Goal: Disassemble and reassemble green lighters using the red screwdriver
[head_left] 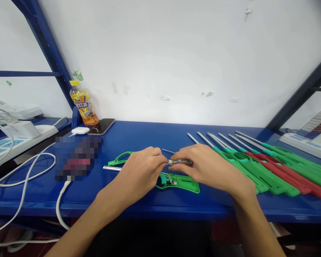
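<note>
My right hand (203,164) grips a small clear tube with a metal end (180,162), which looks like a lighter's fuel tank. Close against its metal end, the fingertips of my left hand (147,164) are pinched together; what they hold is too small to make out. Below both hands lies an opened green lighter shell (187,182) with a teal part and thin wires inside. Another green shell piece (120,158) and a metal barrel (111,168) stick out beyond my left hand. A thin metal rod (168,151) shows just behind the hands.
Several long-necked green and red lighters (270,167) lie in a row on the right of the blue table (149,137). A drink bottle (84,103), a phone (103,126), a pixelated dark item (79,159) and white cables (26,178) are on the left. Power strips (310,144) sit at both sides.
</note>
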Motion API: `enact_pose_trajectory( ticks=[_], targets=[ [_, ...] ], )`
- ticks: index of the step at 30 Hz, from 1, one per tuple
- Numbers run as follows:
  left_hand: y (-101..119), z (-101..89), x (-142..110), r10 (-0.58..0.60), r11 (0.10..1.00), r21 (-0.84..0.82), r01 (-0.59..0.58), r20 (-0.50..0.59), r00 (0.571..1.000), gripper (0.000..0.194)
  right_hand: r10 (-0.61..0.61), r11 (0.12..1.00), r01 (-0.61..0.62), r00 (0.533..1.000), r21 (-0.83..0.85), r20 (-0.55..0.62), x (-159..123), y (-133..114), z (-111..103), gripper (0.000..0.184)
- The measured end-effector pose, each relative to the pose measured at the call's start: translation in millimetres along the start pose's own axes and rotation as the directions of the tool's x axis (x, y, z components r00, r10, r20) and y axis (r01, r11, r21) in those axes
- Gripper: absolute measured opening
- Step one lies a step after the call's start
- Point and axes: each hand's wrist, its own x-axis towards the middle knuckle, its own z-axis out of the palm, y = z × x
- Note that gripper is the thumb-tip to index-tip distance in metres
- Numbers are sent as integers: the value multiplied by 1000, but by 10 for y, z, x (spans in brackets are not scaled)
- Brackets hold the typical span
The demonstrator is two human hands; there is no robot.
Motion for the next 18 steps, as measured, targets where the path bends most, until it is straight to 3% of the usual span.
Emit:
enact_pose_trajectory(
  ticks=[3, 9, 18],
  targets=[
    [-13, -19, 10, -28, 999, -46, 28, -1, 1000, 18, -3, 1000, 3, 1000, 23, -8, -4, 19, -8, 24],
    [31, -131, 54, -198, 960, -206, 188, -31, 980, 7, 12, 1000, -11, 999, 27, -43, -21, 79, -21, 25],
    [71, -111, 51, -223, 940, -277, 201, -50, 974, 14, -1, 1000, 2, 999, 21, -33, -14, 79, -10, 24]
  ],
)
